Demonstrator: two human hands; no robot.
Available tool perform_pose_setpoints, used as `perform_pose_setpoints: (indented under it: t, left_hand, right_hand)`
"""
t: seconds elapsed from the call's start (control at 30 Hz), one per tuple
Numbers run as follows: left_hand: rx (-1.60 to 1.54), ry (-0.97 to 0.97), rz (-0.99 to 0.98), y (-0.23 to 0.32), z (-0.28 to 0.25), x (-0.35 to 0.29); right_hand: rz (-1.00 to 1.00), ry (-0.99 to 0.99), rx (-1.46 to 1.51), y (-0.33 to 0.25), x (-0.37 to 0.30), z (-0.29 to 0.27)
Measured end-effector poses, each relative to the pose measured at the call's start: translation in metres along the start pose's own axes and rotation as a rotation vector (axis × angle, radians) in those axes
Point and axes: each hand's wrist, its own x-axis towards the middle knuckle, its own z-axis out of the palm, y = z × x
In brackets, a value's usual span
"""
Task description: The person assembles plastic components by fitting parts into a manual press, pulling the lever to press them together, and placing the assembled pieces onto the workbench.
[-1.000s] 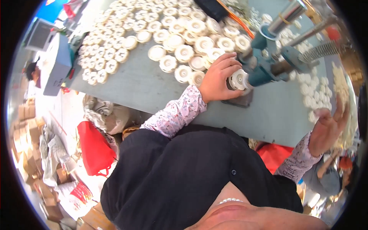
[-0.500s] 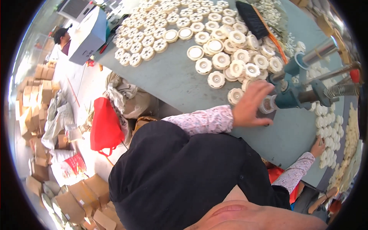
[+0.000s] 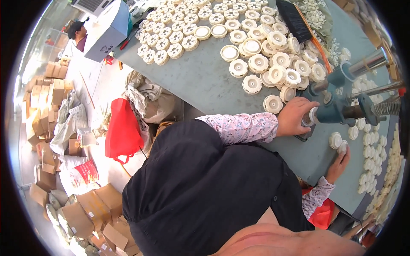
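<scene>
One press (image 3: 337,100), one black-bristled brush (image 3: 294,21) and two hands showed; the cream wheels (image 3: 258,63) were too many to count. The left hand (image 3: 296,116) curved thumb and fingers around one pale round part (image 3: 313,115) under the press. The right hand (image 3: 338,164), fingers close together, touched one small white disc (image 3: 342,147), just beside a second; whether it gripped it, I could not tell. The bench (image 3: 188,72) was grey-green; cardboard boxes (image 3: 100,205) and one red bag (image 3: 122,130) stood left of it. Half a second earlier, the left hand was spread wider and the right reached the far-right discs.
</scene>
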Motion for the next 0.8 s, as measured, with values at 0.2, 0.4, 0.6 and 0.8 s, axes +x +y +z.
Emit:
perform_pose_setpoints:
  t: [0.2,0.4,0.6,0.8]
  left_hand:
    - [-0.006,0.021,-0.023,0.008,-0.003,-0.019]
    - [0.030,-0.003,0.049,0.000,-0.007,-0.020]
    - [0.083,-0.015,0.089,0.003,-0.003,-0.018]
    - [0.032,-0.035,0.061,-0.004,-0.005,-0.018]
  right_hand:
    - [0.078,-0.161,-0.312,0.049,0.023,-0.019]
    - [0.501,-0.273,0.002,0.014,0.034,-0.021]
    - [0.416,-0.290,-0.055,-0.001,0.039,-0.011]
    - [0.577,-0.338,0.162,-0.041,0.029,-0.011]
